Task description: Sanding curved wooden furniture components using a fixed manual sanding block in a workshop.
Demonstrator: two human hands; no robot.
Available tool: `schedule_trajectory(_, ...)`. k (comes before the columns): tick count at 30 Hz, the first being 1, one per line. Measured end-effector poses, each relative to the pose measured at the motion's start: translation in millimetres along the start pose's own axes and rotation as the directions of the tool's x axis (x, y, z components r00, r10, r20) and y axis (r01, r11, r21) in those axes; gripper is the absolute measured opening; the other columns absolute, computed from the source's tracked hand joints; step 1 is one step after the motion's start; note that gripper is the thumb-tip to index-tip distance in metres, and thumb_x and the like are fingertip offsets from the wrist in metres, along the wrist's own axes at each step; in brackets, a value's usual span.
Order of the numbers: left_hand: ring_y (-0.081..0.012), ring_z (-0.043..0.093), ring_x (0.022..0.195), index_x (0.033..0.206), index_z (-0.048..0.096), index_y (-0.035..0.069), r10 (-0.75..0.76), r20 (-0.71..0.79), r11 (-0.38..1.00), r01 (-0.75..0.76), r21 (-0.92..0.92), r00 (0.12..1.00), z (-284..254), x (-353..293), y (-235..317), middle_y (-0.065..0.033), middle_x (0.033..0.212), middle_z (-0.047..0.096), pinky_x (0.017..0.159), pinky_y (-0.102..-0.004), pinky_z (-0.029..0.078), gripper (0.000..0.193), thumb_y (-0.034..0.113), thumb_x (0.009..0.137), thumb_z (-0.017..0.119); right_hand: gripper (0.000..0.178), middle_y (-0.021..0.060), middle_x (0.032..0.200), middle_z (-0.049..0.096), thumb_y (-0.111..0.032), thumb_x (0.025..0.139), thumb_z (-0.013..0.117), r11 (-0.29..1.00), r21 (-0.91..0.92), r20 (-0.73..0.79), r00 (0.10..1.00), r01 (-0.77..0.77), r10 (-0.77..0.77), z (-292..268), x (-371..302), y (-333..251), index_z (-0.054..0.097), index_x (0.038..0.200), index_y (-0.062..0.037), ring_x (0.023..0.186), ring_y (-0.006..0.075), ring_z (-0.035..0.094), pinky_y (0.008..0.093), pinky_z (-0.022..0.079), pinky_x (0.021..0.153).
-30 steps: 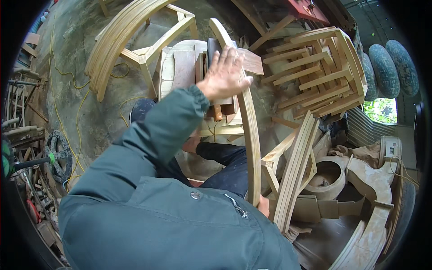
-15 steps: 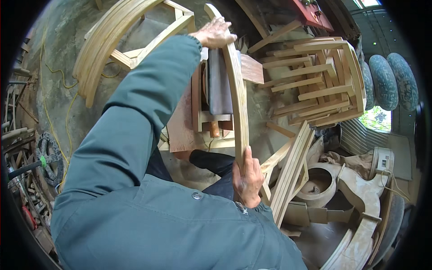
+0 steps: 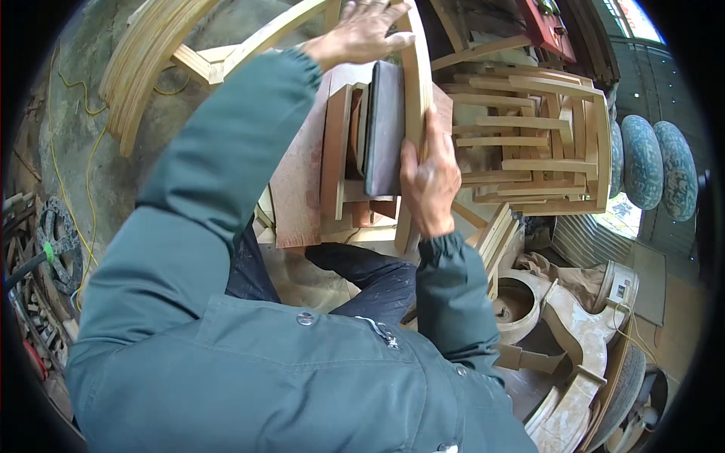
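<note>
A long, slightly curved wooden slat (image 3: 418, 64) runs away from me, its side against a dark grey belt (image 3: 384, 132) on a wooden stand. The belt looks like that of a belt sander. My left hand (image 3: 362, 34) holds the slat's far part, fingers laid over it and thumb stretched along its side. Nearer to me, my right hand (image 3: 434, 177) grips the slat from the right, beside the belt's near end. The slat's near end (image 3: 406, 234) shows below my right hand.
Curved wooden pieces (image 3: 147, 64) lie at the far left. A stack of wooden frames (image 3: 544, 140) stands to the right, with more slats (image 3: 498, 238) leaning nearer me. A dusty machine casing (image 3: 585, 325) is at the lower right. A yellow cord (image 3: 92, 166) crosses the floor at left.
My right hand has slid away from me along the slat, from its near end up beside the belt. The slat and my left hand have shifted farther away.
</note>
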State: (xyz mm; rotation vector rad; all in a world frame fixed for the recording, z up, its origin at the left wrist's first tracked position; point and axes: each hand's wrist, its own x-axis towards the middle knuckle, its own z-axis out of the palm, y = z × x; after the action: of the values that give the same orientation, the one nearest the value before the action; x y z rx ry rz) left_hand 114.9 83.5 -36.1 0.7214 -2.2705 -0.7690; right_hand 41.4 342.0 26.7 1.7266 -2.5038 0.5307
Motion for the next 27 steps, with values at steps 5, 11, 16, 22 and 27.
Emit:
schedule_trajectory(5,-0.0374,0.036,0.15,0.154,0.043,-0.001,-0.087,-0.398,0.974,-0.005,-0.225,0.913,-17.1,-93.3,-21.7,-0.0245,0.158,0.042,0.125,-0.0469,0.027,0.068,0.038,0.101,0.064,0.064,0.0212,0.131,0.065,-0.018,0.093,0.066,0.999,-0.011,0.008,0.999,0.037,-0.037,10.6,53.6,0.9,0.049,0.154,-0.0106,0.111,0.0409,0.068,0.0494,0.054,0.096)
schedule_trajectory(11,-0.0386,0.046,0.14,0.149,0.048,0.001,-0.16,-0.556,0.943,-0.039,-0.329,0.816,-26.3,-134.8,-43.0,-0.024,0.147,0.052,0.119,-0.0484,0.035,0.063,0.039,0.101,0.064,0.06,0.0209,0.135,0.065,-0.026,0.095,0.067,0.999,-0.009,0.062,0.997,-0.049,0.05,29.5,108.5,-8.1,0.053,0.152,-0.0141,0.119,0.0397,0.066,0.0482,0.052,0.102)
schedule_trajectory(16,-0.0353,0.047,0.14,0.152,0.042,0.002,-0.132,-0.592,0.975,-0.004,-0.223,0.795,-27.7,-139.1,-50.7,-0.021,0.147,0.051,0.12,-0.0463,0.034,0.069,0.047,0.104,0.06,0.06,0.0223,0.129,0.07,-0.027,0.092,0.068,0.997,-0.008,0.049,0.996,-0.081,0.081,43.5,153.6,-12.4,0.057,0.149,-0.0159,0.12,0.0388,0.067,0.0466,0.053,0.102)
schedule_trajectory(22,-0.0364,0.046,0.14,0.153,0.043,0.005,-0.087,-0.558,0.978,-0.036,-0.206,0.825,-29.5,-132.1,-47.2,-0.0213,0.15,0.049,0.12,-0.0468,0.035,0.073,0.052,0.101,0.062,0.06,0.0211,0.127,0.072,-0.027,0.088,0.068,0.997,0.008,0.042,0.997,-0.072,0.072,57.1,205.6,0.6,0.062,0.146,-0.0156,0.118,0.0368,0.069,0.0438,0.053,0.102)
schedule_trajectory(27,-0.0377,0.043,0.143,0.154,0.045,0.007,-0.106,-0.529,0.981,0.002,-0.194,0.842,-21.9,-127.5,-47.3,-0.0204,0.15,0.049,0.121,-0.0478,0.035,0.071,0.046,0.098,0.066,0.059,0.0202,0.125,0.073,-0.027,0.088,0.068,0.997,-0.045,0.045,0.997,-0.067,0.069,56.2,213.2,-6.7,0.062,0.146,-0.0181,0.115,0.0362,0.071,0.0446,0.055,0.1)
